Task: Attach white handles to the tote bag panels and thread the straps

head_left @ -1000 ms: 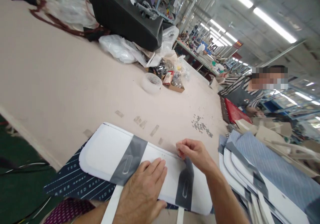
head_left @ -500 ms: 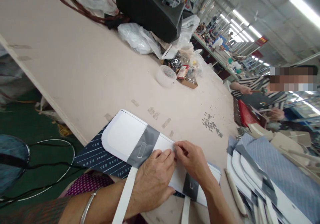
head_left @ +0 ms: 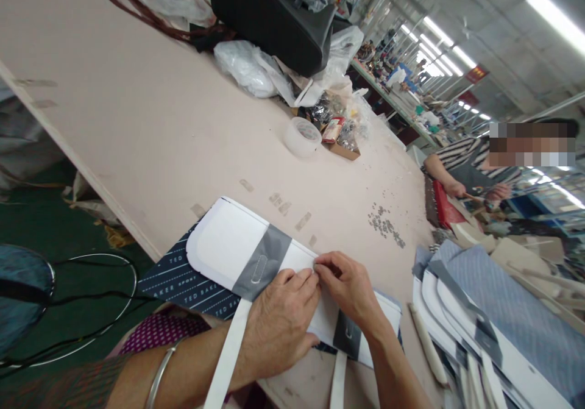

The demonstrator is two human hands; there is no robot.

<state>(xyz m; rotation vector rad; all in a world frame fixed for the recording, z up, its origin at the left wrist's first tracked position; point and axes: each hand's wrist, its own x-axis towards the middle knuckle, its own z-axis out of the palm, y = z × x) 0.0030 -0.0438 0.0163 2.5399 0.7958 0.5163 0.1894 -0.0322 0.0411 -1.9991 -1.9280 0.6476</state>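
Note:
A long white bag panel (head_left: pixel 227 231) with a rounded end lies across the table's near edge, on top of dark blue lining fabric (head_left: pixel 196 299) printed with white lettering. Two grey patches cross the panel, each with a stitched slot, and a white strap (head_left: pixel 231 354) hangs from either patch. My left hand (head_left: pixel 283 323) rests on the panel's middle, fingers lying on it and thumb apart. Close against its fingertips, my right hand (head_left: pixel 342 281) pinches at the panel's far edge with thumb and forefinger. What lies right between those fingertips is hidden.
Stacked white and grey panels (head_left: pixel 475 330) with straps lie at the right. A tape roll (head_left: pixel 302 137), small metal bits (head_left: pixel 385 225), plastic bags (head_left: pixel 249 67) and a black bag (head_left: pixel 274 19) are farther back. Across the table, a person (head_left: pixel 466 165) works with a tool.
My hands stay at the same spot, with the right fingertips shifted very slightly left along the panel edge. The person across has lowered the tool hand.

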